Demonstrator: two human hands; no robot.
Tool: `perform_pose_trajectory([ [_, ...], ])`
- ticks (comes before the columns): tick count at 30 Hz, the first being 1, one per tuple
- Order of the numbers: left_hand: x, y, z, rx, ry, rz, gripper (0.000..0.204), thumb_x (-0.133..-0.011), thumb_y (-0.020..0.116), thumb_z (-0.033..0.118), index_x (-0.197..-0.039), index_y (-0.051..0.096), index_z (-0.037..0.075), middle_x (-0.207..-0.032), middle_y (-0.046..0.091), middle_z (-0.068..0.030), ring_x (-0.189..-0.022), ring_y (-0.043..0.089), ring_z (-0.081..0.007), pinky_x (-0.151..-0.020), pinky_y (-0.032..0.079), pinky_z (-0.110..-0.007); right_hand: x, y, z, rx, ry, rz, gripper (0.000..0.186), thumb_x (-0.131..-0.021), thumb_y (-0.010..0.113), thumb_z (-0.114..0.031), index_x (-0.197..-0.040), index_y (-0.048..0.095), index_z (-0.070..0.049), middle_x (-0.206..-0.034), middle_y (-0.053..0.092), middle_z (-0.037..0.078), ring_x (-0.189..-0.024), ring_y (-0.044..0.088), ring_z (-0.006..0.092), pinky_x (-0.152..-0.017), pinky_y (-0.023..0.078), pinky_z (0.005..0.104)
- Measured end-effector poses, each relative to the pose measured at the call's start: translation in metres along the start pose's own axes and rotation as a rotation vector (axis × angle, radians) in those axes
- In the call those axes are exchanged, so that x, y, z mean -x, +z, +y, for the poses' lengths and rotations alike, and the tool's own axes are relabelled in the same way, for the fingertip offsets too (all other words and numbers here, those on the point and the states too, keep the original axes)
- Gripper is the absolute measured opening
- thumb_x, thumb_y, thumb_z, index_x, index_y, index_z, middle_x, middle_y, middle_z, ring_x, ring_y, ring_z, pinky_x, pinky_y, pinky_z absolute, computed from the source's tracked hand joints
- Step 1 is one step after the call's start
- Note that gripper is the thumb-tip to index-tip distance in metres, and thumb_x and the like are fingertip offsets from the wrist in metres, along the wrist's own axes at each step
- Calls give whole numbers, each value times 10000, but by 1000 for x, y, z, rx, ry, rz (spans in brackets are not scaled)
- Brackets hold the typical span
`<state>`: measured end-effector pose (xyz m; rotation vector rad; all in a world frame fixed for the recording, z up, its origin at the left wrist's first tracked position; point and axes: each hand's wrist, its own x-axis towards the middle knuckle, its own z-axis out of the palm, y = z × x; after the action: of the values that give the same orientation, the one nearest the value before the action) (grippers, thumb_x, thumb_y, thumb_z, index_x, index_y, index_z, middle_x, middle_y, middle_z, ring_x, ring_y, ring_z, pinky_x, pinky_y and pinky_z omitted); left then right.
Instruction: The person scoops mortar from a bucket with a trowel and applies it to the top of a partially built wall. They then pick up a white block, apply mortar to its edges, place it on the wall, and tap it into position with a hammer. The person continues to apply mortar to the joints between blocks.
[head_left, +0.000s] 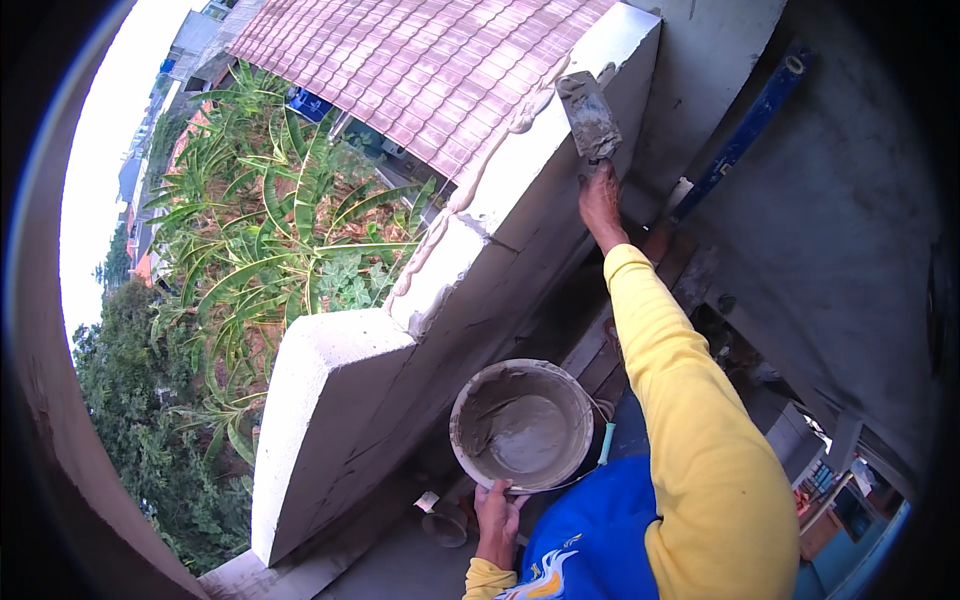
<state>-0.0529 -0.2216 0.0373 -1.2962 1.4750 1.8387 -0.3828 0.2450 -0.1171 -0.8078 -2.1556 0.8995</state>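
Note:
My right hand (pixel 602 205), at the end of an outstretched arm, is closed around the handle of a trowel (pixel 588 112). The trowel's squarish blade is smeared with grey mortar and sits over the top of a pale block wall (pixel 530 160). A wavy bead of mortar (pixel 437 238) runs along the wall's outer edge. Close to my body, my left hand (pixel 497 512) grips the near rim of a round bucket (pixel 457 420). Wet grey mortar (pixel 535 430) lies inside the bucket, and its wire handle with a green grip (pixel 606 443) hangs at the right.
A blue spirit level (pixel 740 140) leans against the grey wall (pixel 840 230) at right. A taller block (pixel 335 345) stands at the wall's near end. Beyond the wall are a reddish tiled roof (pixel 430 60) and green plants (pixel 270 230). A small clear container (pixel 445 525) stands left of my left hand.

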Motion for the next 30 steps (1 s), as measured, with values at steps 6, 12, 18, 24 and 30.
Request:
perform_pose_trajectory([
  [6,-6,-22,-2,-25,24,-1,515,-908,589,-71,-1400,473,28,-1320,614,-192,-1163,684,-393,-965,616,-656,64,13,-12,-20,3,-95,442,-976,667,-48,-1332,458,109,-1260,574,366,-1197,574,533,-1025,461,554],
  [12,-12,-30,4,-40,30,5,502,-910,577,-70,-1392,477,30,-1316,618,-189,-1143,694,-392,-945,631,-648,138,-20,-27,93,57,-203,411,-982,652,-60,-1310,463,103,-1254,575,346,-1210,570,507,-1033,455,545],
  [18,-15,-35,9,-16,36,16,492,-911,572,-71,-1380,482,43,-1326,605,-181,-1175,677,-397,-953,623,-658,174,-100,-70,-208,213,-257,377,-1026,685,-193,-1292,512,11,-1107,642,256,-1033,647,465,-926,536,500],
  [24,-21,-36,13,-43,50,-29,540,-913,564,-52,-1434,467,51,-1370,587,-184,-1251,634,-408,-1003,579,-701,74,-107,-99,-914,447,-397,364,-1126,548,-416,-1149,600,-57,-799,573,21,-630,571,110,-575,502,281],
  [30,-23,-23,15,-44,61,-56,503,-904,595,-54,-1386,484,38,-1348,593,-171,-1207,657,-379,-983,606,-652,91,-125,-104,-841,638,-644,396,-1129,499,-492,-1096,570,-104,-742,527,-9,-554,506,79,-489,445,254],
])
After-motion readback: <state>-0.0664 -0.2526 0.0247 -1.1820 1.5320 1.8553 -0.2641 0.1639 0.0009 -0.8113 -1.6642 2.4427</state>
